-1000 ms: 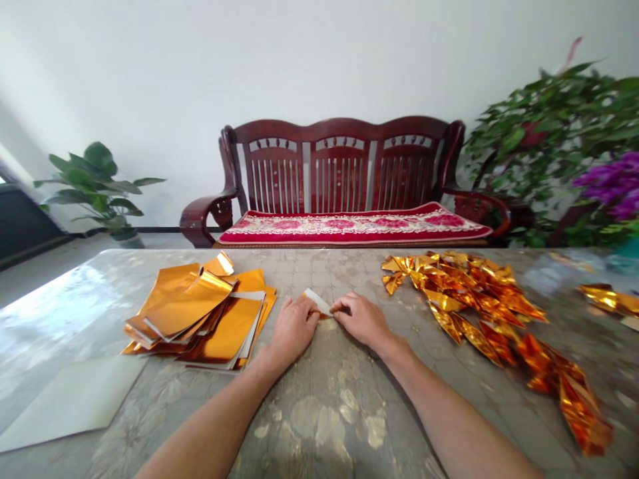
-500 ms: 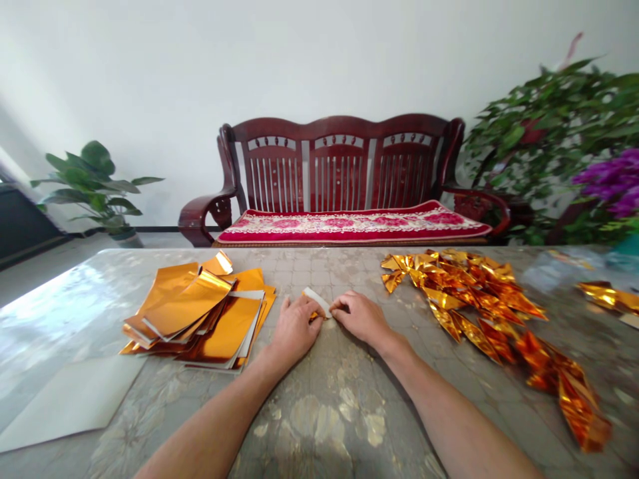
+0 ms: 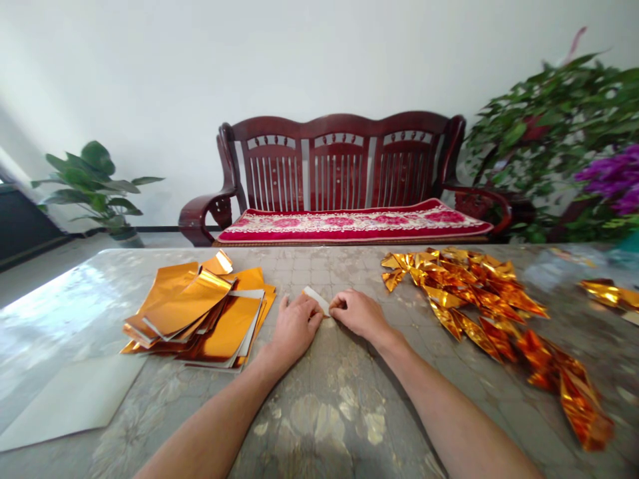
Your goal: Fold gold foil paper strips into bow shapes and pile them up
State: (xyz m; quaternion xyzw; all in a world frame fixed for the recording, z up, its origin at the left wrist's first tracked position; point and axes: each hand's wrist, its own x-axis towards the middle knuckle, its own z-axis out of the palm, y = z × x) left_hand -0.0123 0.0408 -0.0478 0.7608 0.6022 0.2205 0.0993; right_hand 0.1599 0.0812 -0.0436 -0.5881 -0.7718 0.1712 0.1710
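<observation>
Left hand [image 3: 294,326], right hand [image 3: 358,314]: grips clenched on white-backed foil strip [image 3: 315,299]; gold foil sheets [image 3: 200,313] left, foil bows [image 3: 464,293] right, on mottled counter [image 3: 339,412].

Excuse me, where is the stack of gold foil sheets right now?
In the head view, the stack of gold foil sheets lies on the table, just left of the left hand.

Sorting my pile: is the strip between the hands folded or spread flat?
Folded, it seems: the strip shows a narrow white-backed band between the left hand and right hand, which hide most of it.
</observation>
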